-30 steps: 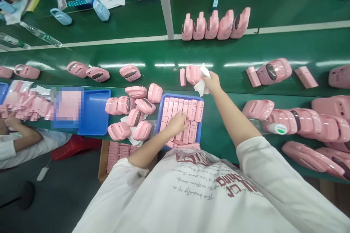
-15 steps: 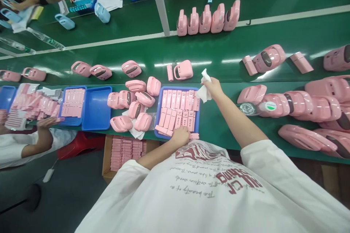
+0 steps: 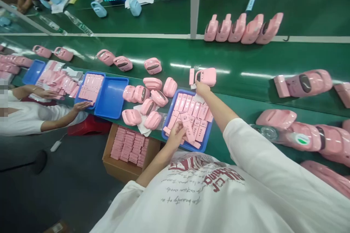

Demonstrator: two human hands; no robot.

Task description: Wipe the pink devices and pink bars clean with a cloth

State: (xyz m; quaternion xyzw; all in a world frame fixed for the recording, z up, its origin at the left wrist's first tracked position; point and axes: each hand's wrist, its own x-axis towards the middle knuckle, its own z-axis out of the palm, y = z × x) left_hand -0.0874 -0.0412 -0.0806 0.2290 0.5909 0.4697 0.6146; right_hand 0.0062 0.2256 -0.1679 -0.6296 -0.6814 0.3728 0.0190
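Left hand [image 3: 176, 134]: fingers pinched round a slim pink stick unit [image 3: 187, 126], tilted over its packed neighbours.
Blue tray [image 3: 209, 131]: right under that stick, filled with rows of others like it. Handling one stick at the tray seems to be the step in hand (in or out, I can't tell).
Pinched stick: shifting it looks to call for a steady grip and a little lift, so it doesn't drag the rows.
Right hand [image 3: 202, 89]: fingers curled, apparently gripping a white wipe [image 3: 199, 98]. It's at the handle end of a pink handled case [image 3: 209, 76]; can't tell if they touch.
Loose stick [image 3: 191, 76]: just beside that case.
Cardboard box [image 3: 131, 173]: below the table edge, packed with sticks.
Case pile [image 3: 148, 106]: crowds the tray's left side, so not much elbow room.
Clear bottle [image 3: 284, 136]: lying among cases on the right.
Co-worker's hand [image 3: 82, 105]: well left, at another tray.
Back row [image 3: 237, 29]: five pink cases, well clear of both hands.
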